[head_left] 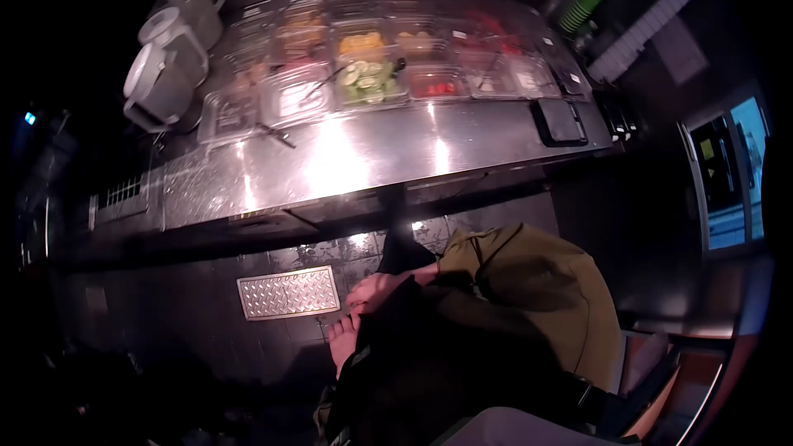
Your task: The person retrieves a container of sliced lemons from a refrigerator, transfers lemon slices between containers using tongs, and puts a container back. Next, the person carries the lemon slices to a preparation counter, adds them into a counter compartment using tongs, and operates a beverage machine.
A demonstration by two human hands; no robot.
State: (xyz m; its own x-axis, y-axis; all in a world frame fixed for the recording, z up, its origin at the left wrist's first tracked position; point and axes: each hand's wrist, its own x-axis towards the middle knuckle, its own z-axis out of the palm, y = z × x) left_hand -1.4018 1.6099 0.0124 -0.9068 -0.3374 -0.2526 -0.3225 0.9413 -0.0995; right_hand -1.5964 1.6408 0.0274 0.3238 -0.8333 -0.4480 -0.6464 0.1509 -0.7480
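My left hand rests low in front of my dark clothing, its short row of fingertips pointing up and slightly apart. Just above it lies my right hand, angled toward the left, with its wrist beside my olive trousers. The two hands are close together, and I see nothing held in either. Dim light and dark cloth hide parts of both. Beyond them on the floor is a metal diamond-plate cover.
A steel counter carries several clear food containers, one with sliced cucumber. White pitchers stand at left. A black device lies near the counter's right end. Stacked green cups and a long stack of pale cups are further right.
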